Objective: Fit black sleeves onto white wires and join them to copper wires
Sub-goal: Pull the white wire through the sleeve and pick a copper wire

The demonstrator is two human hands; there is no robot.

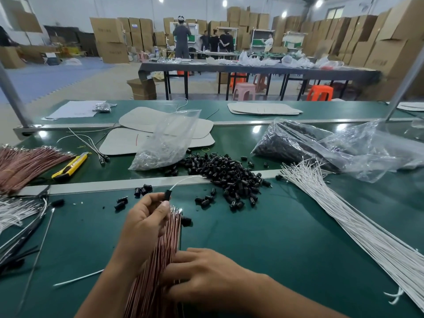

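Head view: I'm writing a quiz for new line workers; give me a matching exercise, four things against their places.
1 yellow knife
2 loose black sleeves
3 white wires
4 upright copper wires

A held in the left hand
B right side of the bench
C middle, by the clear bag
D left, beside the flat copper bundle

Pairs: 1-D, 2-C, 3-B, 4-A

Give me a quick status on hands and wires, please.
Left hand grips copper bundle, pinches sleeved white wire. Right hand at bundle, grip unclear. Nothing blocking.
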